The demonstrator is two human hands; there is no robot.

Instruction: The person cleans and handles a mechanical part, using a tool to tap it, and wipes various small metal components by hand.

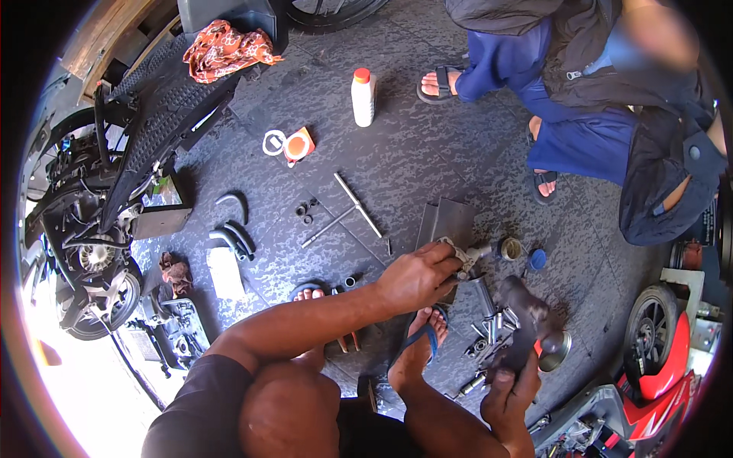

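Observation:
Near the middle, my left hand [420, 276] is closed on a small pale cast-metal part [467, 259] with a short pipe stub. My right hand [510, 398], lower right, grips a dark brown rag [527, 324] that hangs up and away from the fingers. The rag's outline is smeared by motion. Below the metal part lies a dark flat panel [449, 217]. Just right of it stand a small round tin [510, 248] and a blue cap [537, 259]. Several metal sockets and tools [492, 328] lie between my hands, partly covered by the rag.
A T-handle wrench [353, 204], black hoses [233, 237] and a white bottle with a red cap [363, 99] are on the floor. A partly dismantled scooter [99, 206] stands left, a red motorcycle [660, 366] right. Another person's sandalled foot [441, 82] is ahead. A metal bowl [557, 353] sits right.

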